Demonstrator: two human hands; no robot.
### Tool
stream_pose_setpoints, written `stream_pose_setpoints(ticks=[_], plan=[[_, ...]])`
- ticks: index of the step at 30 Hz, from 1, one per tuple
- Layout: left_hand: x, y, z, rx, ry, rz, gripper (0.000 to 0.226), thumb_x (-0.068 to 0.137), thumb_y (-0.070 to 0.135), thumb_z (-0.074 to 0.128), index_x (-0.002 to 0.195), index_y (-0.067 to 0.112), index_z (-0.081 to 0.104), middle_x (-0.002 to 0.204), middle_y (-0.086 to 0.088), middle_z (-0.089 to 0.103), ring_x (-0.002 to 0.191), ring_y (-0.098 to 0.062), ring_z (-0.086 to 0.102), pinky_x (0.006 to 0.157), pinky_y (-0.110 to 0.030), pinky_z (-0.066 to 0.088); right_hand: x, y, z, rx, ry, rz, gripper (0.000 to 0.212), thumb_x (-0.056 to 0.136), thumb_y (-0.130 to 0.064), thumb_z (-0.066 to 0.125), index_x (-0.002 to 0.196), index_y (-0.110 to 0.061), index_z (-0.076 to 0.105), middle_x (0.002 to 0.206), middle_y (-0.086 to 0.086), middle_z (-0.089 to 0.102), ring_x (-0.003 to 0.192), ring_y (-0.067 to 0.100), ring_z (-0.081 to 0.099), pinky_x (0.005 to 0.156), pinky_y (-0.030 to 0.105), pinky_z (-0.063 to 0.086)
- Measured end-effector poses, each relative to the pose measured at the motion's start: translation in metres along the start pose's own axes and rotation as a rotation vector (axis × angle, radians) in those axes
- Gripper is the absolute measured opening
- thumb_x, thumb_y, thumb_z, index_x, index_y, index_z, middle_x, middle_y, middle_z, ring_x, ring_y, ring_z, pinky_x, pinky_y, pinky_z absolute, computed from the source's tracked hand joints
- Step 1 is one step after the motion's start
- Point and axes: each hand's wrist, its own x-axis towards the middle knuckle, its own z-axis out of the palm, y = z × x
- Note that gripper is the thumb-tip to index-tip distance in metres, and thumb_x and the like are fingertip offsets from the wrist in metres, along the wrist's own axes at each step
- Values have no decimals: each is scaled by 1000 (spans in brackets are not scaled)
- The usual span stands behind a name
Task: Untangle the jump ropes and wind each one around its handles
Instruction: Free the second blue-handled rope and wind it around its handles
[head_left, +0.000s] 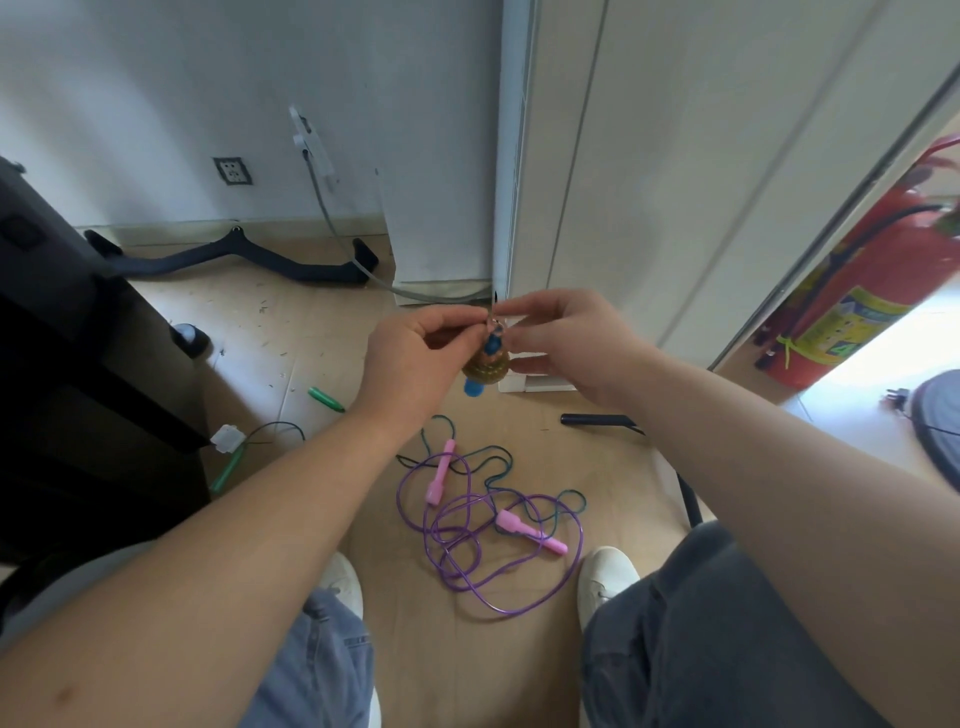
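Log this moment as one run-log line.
left hand: holds blue-handled rope bundle | right hand: pinches its end | purple rope: loose on floor, tangled with dark cord | pink handles: apart

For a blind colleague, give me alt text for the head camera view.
Both hands, left hand and right hand, hold a wound blue-handled jump rope above the floor. Below, a purple rope with pink handles lies tangled with a dark rope; green handles lie left.

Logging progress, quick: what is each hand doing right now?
Left hand: closed on the wound blue-handled rope bundle.
Right hand: fingertips pinched at the bundle's top end.
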Motion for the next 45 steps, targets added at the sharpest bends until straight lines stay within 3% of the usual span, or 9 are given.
stream_pose_setpoints(ticks=[6,13,20,26,29,33,35,40,45], plan=[[5,1,-7,-51,-159,-42,20,89,8,71,106,18,77,99,4,77,97,-8,72,88,-23,57,-2,-2,-12,19,-145,13,34,84,8,72,109,-14,71,86,11,71,99,35,72,92,50,58],[5,4,-10,-50,-288,-80,23,88,5,71,110,11,75,100,3,76,97,-5,71,83,-15,55,-2,3,-18,-48,-196,16,31,84,7,72,110,-9,71,82,9,71,89,29,70,98,54,53],[7,-1,-4,-76,-161,-117,11,90,18,71,98,24,77,96,6,77,97,-9,71,92,-31,56,0,-2,-14,44,-110,-27,23,85,9,69,101,-6,69,88,11,74,93,29,72,95,49,56],[3,6,-1,306,-275,-34,13,98,27,55,90,28,65,83,5,68,76,-9,64,67,-28,52,1,7,-10,-32,-224,-8,28,83,-2,70,106,-18,73,92,7,74,96,26,72,98,48,55],[1,8,2,336,-237,-41,18,103,27,45,94,23,60,88,-11,67,82,-29,65,72,-47,57,1,6,-1,-93,-240,-57,38,79,-13,71,115,-23,70,111,2,71,105,22,70,96,39,56],[2,8,4,318,-240,-76,25,106,25,34,106,13,57,88,-6,62,79,-24,61,70,-39,53,-11,2,14,-531,-213,-154,65,76,-22,82,134,-31,52,109,-14,62,90,3,66,74,15,48],[4,8,3,392,-263,-28,25,105,24,34,100,13,56,79,-3,57,71,-20,55,61,-35,46,-14,5,20,-643,-155,-219,70,75,-24,80,137,-34,48,106,-13,62,88,4,63,71,19,48],[9,10,-11,524,-353,102,25,101,21,39,88,18,60,69,-3,57,60,-22,51,54,-35,38,-15,-1,10,-548,-177,-295,70,72,-8,66,131,-42,54,108,-10,64,86,2,60,74,14,46],[7,13,-14,462,-446,24,31,100,18,37,72,29,48,65,0,48,57,-16,41,56,-33,35,-17,-9,0,-506,-292,-230,58,69,-11,65,121,-36,58,99,-5,65,70,6,55,62,19,46]])
